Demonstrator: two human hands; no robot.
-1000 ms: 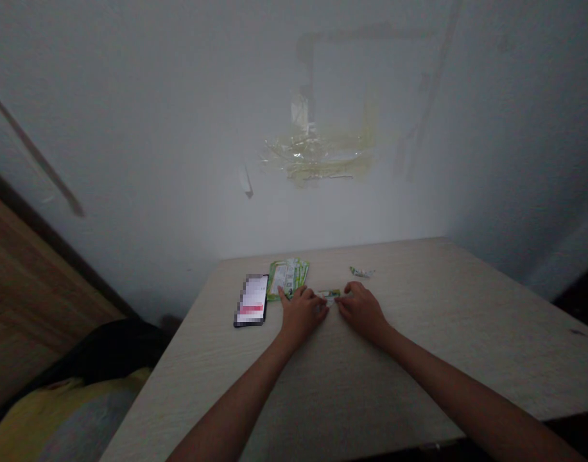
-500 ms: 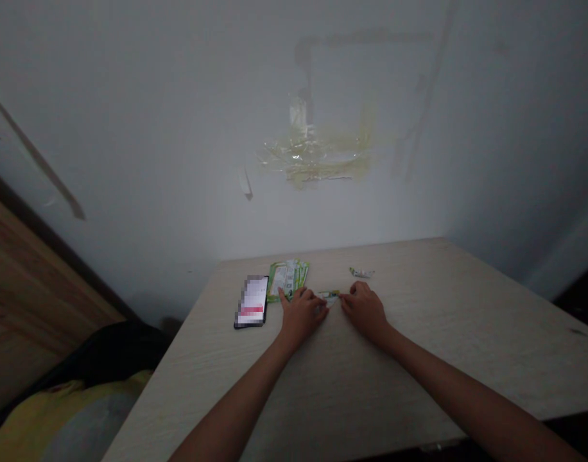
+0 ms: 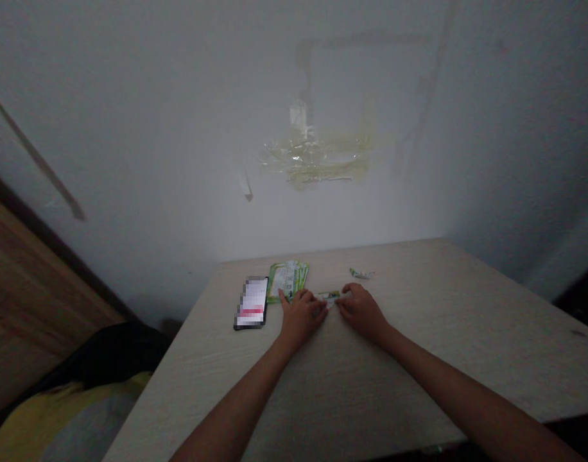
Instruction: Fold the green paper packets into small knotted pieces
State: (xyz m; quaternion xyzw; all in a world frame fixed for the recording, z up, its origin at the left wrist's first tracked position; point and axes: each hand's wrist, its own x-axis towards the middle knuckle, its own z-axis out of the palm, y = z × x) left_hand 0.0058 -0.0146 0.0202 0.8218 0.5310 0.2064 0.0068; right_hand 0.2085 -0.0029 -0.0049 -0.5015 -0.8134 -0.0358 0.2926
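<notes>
A narrow, folded green-and-white packet [image 3: 330, 296] lies on the table between my two hands. My left hand [image 3: 302, 317] rests at its left end, thumb and fingertips pinched on it, while another finger reaches toward the stack. My right hand [image 3: 364, 311] is at the right end, its fingers curled and the fingertips on the packet's edge. Part of the packet is hidden under the fingers. Just beyond my left hand is a stack of flat green-and-white packets [image 3: 285, 278], slightly fanned. A small, twisted green-and-white piece [image 3: 360, 274] lies beyond my right hand.
A phone [image 3: 252, 303] with a lit, blurred screen lies left of the stack. The pale wooden table [image 3: 448, 308] meets a wall [image 3: 178, 160] bearing old tape [image 3: 323, 157]. Yellow and grey cloth [image 3: 82, 410] sits beyond the table's left edge.
My right fingertips drew slightly right and back, then returned to the packet's right end. My left hand has stayed almost still at the other end.
</notes>
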